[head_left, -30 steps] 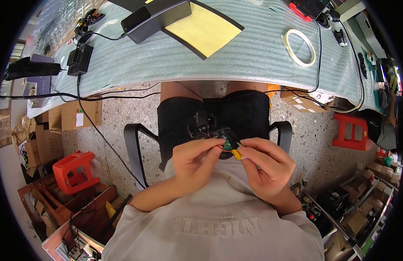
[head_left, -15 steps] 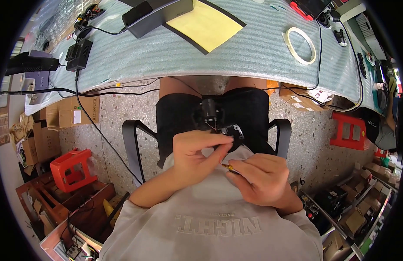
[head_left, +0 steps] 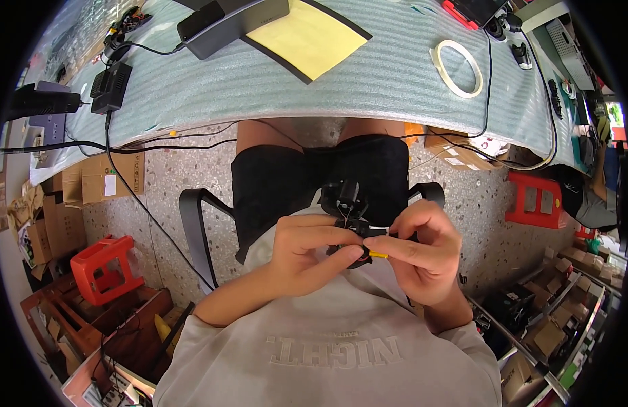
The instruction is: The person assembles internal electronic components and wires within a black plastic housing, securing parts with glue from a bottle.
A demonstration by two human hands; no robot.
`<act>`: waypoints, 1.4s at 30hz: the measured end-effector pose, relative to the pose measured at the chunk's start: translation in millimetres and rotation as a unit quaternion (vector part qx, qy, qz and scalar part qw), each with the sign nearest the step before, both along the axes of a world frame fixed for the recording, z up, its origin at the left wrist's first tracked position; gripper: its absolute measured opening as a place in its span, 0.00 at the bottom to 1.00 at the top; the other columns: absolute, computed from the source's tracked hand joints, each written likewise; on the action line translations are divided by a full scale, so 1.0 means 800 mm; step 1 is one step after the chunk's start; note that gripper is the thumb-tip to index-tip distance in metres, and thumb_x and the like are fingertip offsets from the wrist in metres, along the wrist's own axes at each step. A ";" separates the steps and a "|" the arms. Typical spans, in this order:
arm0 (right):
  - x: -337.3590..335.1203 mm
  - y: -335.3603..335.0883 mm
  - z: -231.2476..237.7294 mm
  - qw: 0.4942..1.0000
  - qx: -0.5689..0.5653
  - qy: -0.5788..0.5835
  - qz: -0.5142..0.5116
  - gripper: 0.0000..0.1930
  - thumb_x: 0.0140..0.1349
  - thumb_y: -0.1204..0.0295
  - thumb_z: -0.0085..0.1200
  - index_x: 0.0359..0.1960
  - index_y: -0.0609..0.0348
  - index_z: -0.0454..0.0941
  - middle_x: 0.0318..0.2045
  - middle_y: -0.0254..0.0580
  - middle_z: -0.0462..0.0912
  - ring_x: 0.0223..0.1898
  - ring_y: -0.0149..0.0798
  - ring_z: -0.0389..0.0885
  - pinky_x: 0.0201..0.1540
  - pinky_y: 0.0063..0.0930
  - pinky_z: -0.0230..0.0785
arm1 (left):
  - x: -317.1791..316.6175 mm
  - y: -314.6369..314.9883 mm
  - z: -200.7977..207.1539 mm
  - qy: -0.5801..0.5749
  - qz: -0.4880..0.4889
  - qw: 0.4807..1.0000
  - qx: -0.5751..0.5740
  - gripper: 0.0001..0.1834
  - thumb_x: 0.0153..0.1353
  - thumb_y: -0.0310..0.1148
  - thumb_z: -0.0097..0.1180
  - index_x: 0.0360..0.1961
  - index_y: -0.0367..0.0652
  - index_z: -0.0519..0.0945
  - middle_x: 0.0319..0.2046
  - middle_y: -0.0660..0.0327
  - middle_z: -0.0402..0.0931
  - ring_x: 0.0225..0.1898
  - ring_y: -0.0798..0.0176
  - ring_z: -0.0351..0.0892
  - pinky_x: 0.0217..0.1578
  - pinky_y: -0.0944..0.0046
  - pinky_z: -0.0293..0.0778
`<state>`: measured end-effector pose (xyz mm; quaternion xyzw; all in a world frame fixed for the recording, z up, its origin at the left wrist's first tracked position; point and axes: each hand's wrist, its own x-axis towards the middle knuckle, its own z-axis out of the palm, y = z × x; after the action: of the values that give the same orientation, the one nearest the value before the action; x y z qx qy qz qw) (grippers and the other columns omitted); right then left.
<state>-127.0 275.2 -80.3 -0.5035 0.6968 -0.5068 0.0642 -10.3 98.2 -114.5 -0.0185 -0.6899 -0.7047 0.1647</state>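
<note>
Above my lap is a small black device [head_left: 345,197] with a rounded black housing at its far end and thin wires. My left hand [head_left: 304,251] is closed around its near part, thumb and forefinger pinching it from the left. From the right, my right hand [head_left: 426,254] grips the same device, fingers bent and fingertips meeting the left hand's. A slim yellow piece [head_left: 377,255] sticks out just below the right fingertips. A short silvery part [head_left: 377,230] shows between the hands. My fingers hide most of the device's middle.
Ahead is a table covered in foam sheet [head_left: 260,102], holding a yellow pad [head_left: 310,41], a tape roll [head_left: 477,85], a grey box [head_left: 232,30] and a black adapter [head_left: 110,88]. Cables hang along its edge. Chair armrests [head_left: 195,230] flank me; red stools [head_left: 107,271] stand on the floor.
The black device has tilted and come nearer my body. My right hand has moved up and turned, its fingers now on the device instead of on the yellow piece below it.
</note>
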 end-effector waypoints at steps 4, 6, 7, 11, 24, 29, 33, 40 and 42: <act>0.011 -0.002 0.012 0.998 0.036 -0.047 -0.027 0.21 0.41 0.91 0.57 0.39 0.59 0.87 0.28 0.39 0.75 0.22 0.30 0.72 0.23 0.19 0.64 | 0.001 0.004 0.000 -0.014 0.027 0.999 -0.027 0.08 0.53 0.17 0.64 0.35 0.35 0.85 0.23 0.57 0.80 0.21 0.67 0.76 0.22 0.71 0.67; 0.014 -0.006 0.018 0.992 0.015 -0.122 -0.040 0.18 0.43 0.90 0.60 0.37 0.60 0.86 0.29 0.41 0.79 0.22 0.30 0.75 0.23 0.18 0.66 | 0.001 0.008 -0.003 -0.016 0.037 0.999 -0.009 0.08 0.53 0.17 0.64 0.35 0.35 0.85 0.23 0.56 0.81 0.21 0.68 0.75 0.22 0.72 0.67; 0.017 -0.005 0.016 0.991 0.015 -0.123 -0.040 0.18 0.43 0.90 0.60 0.37 0.60 0.86 0.29 0.41 0.79 0.22 0.30 0.75 0.23 0.18 0.66 | 0.002 0.010 -0.008 -0.013 0.047 0.999 0.001 0.08 0.53 0.17 0.64 0.36 0.34 0.85 0.24 0.56 0.81 0.22 0.68 0.76 0.23 0.72 0.68; 0.036 -0.008 -0.001 0.989 -0.024 -0.107 -0.099 0.13 0.48 0.89 0.64 0.36 0.64 0.83 0.28 0.44 0.83 0.22 0.29 0.79 0.24 0.17 0.70 | 0.002 0.024 -0.013 -0.015 0.097 0.994 0.053 0.10 0.53 0.17 0.63 0.38 0.34 0.84 0.26 0.54 0.81 0.24 0.66 0.79 0.26 0.72 0.71; 0.032 -0.010 -0.007 0.984 -0.031 -0.102 -0.145 0.14 0.50 0.90 0.65 0.40 0.71 0.82 0.31 0.50 0.86 0.29 0.32 0.86 0.33 0.20 0.79 | 0.004 0.005 -0.001 -0.032 0.014 0.999 -0.015 0.20 0.60 0.14 0.53 0.54 0.32 0.79 0.34 0.51 0.81 0.32 0.65 0.79 0.34 0.71 0.72; 0.035 -0.001 -0.010 0.961 -0.069 -0.188 -0.193 0.13 0.53 0.89 0.65 0.41 0.74 0.80 0.35 0.51 0.85 0.34 0.30 0.85 0.35 0.22 0.81 | 0.013 0.001 -0.020 -0.038 0.081 0.991 0.101 0.18 0.59 0.12 0.54 0.50 0.32 0.82 0.30 0.58 0.82 0.31 0.73 0.77 0.32 0.73 0.71; 0.039 -0.002 -0.015 0.950 -0.089 -0.222 -0.199 0.15 0.53 0.89 0.65 0.43 0.72 0.79 0.34 0.48 0.84 0.33 0.29 0.84 0.36 0.21 0.80 | 0.003 0.008 -0.005 -0.022 0.111 0.985 0.128 0.14 0.55 0.11 0.59 0.43 0.30 0.84 0.29 0.57 0.83 0.31 0.72 0.80 0.33 0.74 0.72; 0.040 -0.002 -0.016 0.943 -0.120 -0.262 -0.165 0.17 0.54 0.90 0.63 0.45 0.70 0.77 0.37 0.48 0.83 0.34 0.30 0.85 0.36 0.19 0.79 | 0.003 0.008 -0.015 0.007 0.135 0.987 0.092 0.07 0.49 0.13 0.68 0.30 0.31 0.84 0.27 0.56 0.84 0.28 0.70 0.82 0.29 0.73 0.74; 0.044 0.001 -0.009 0.944 -0.116 -0.273 -0.143 0.16 0.54 0.90 0.63 0.45 0.71 0.77 0.37 0.48 0.84 0.34 0.30 0.85 0.36 0.20 0.79 | 0.002 0.010 -0.016 0.008 0.151 0.984 0.094 0.07 0.49 0.14 0.69 0.28 0.32 0.83 0.26 0.57 0.84 0.27 0.71 0.81 0.27 0.73 0.73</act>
<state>-91.4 276.0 -87.5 -0.2449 0.6538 -0.7058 0.1201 -8.3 106.2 -127.3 0.0959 -0.6139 -0.7332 0.2763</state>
